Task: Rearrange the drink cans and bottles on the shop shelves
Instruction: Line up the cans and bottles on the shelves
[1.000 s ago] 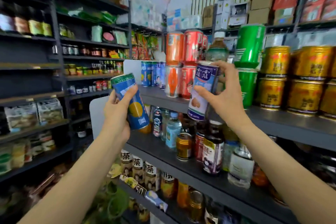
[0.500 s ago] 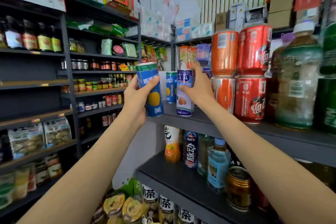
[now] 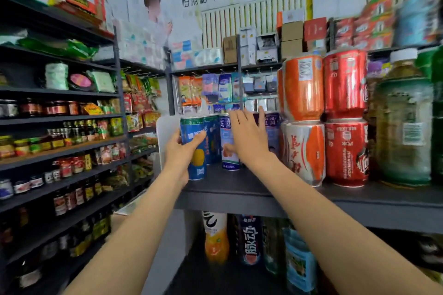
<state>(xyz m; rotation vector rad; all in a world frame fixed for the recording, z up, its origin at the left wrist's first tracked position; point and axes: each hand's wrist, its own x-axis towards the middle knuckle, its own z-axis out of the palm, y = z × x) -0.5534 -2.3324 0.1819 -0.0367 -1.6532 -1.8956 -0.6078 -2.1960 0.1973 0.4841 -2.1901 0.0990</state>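
My left hand (image 3: 178, 154) grips a blue can with a yellow fruit print (image 3: 195, 148), held upright at the left end of the dark shelf (image 3: 230, 187). Whether its base touches the shelf I cannot tell. A purple-and-white can (image 3: 227, 148) stands on the shelf just right of it, with another blue can (image 3: 212, 139) behind. My right hand (image 3: 249, 137) hovers over the purple-and-white can with straight, spread fingers, and its thumb reaches to the can's left side. More purple cans (image 3: 272, 132) stand behind that hand.
Stacked orange cans (image 3: 303, 117) and red cans (image 3: 345, 117) fill the shelf to the right, then a green tea bottle (image 3: 405, 122). Bottles (image 3: 215, 237) stand on the shelf below. A white divider (image 3: 166, 127) closes the shelf's left end. Jar racks line the left wall.
Both hands moved forward to the shelf's left end. My right hand's fingers have straightened off the purple-and-white can, which now stands on the shelf. My left hand carried the blue can in beside it.
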